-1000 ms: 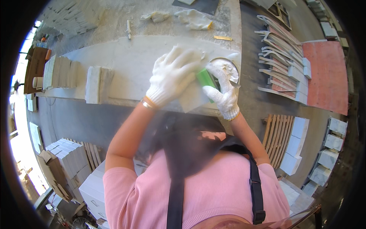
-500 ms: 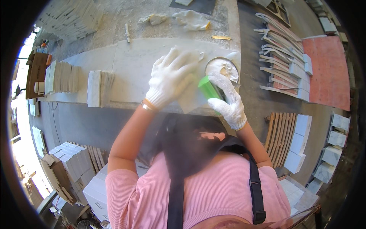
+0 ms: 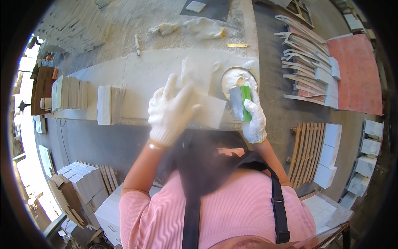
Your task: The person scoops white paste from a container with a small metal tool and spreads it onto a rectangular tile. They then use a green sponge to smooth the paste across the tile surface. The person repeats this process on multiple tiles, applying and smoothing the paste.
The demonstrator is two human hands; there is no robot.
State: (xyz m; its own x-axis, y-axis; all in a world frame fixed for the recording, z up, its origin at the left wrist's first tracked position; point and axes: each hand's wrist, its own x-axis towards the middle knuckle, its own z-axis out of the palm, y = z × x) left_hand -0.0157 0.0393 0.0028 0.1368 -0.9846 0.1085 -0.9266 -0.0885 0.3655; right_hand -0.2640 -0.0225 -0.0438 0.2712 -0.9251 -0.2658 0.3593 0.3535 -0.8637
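White knit gloves cover both my hands. In my right hand (image 3: 254, 118) is a wide scraper (image 3: 238, 101) with a green handle and a flat grey metal blade. Its blade overlaps the near rim of a round tub (image 3: 256, 79) of white paste (image 3: 237, 77). My left hand (image 3: 172, 110) has its fingers spread above the worktable, the thumb beside a thin white tile (image 3: 212, 111); whether it touches the tile I cannot tell. Another pale tile (image 3: 197, 76) lies just beyond, blurred by haze over the lens.
Stacked tiles (image 3: 108, 104) stand on the table's left part, near a cardboard box (image 3: 42, 89). Spare gloves (image 3: 204, 28), a yellow strip (image 3: 237, 45) and a white stick (image 3: 137, 45) lie farther back. Right of the table are curved strips (image 3: 302, 62) and a wooden pallet (image 3: 306, 153).
My left hand has drawn back toward me and left, uncovering the tile. My right hand has turned the scraper so its metal blade faces up beside the tub.
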